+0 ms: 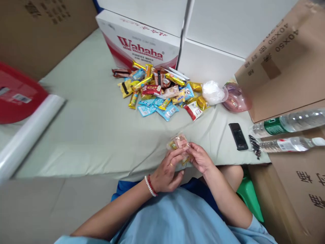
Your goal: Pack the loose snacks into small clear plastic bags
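A small clear plastic bag point(179, 140) with wrapped snacks inside is held just above the table's front edge. My right hand point(201, 158) pinches its right side between thumb and fingers. From the left, my left hand point(169, 171) has its fingers closed over the bag's lower part, hiding some of it. Beyond my hands lies a pile of wrapped snacks point(171, 91) in yellow, blue, red and brown packets. At the pile's right end sit a white bundle of thin plastic point(212, 92) and a reddish translucent bowl point(236, 97).
A black phone point(238, 136), keys point(255, 146) and two water bottles point(294, 122) lie at the right. A Wahaha carton point(142, 44) stands behind the pile. On the left are a plastic film roll point(30, 134) and a red object point(19, 93). A green stool point(250, 196) is below.
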Tool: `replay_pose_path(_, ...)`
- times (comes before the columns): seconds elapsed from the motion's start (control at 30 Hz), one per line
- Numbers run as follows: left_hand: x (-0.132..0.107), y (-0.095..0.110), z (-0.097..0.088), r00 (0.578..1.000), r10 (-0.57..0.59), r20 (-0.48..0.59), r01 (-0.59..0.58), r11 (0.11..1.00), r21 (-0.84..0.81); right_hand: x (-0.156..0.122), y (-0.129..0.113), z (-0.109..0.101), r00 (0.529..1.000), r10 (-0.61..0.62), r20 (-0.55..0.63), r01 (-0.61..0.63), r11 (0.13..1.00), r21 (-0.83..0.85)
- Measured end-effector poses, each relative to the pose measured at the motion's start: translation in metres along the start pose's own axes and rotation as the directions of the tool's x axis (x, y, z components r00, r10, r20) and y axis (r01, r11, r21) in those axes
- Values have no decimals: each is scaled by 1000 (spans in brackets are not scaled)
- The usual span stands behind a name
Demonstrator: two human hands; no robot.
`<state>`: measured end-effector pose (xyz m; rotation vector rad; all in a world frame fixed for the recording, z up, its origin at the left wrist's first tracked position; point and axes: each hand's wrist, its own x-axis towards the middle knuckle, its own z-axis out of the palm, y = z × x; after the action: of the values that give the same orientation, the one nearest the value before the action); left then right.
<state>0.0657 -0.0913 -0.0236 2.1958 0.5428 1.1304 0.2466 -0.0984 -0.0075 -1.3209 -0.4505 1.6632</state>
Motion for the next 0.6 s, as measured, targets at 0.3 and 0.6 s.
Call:
replay_pose_path(0.3, -36, -57, -79, 935, -212, -284, 333, 801, 498, 61, -207, -168, 389, -786, -481, 423, 616, -664)
replay_pose_path(0.6, -43, -67, -80, 958, -239, -156, 275, 630, 726, 176, -316, -247, 410, -786, -463, -155, 440, -885)
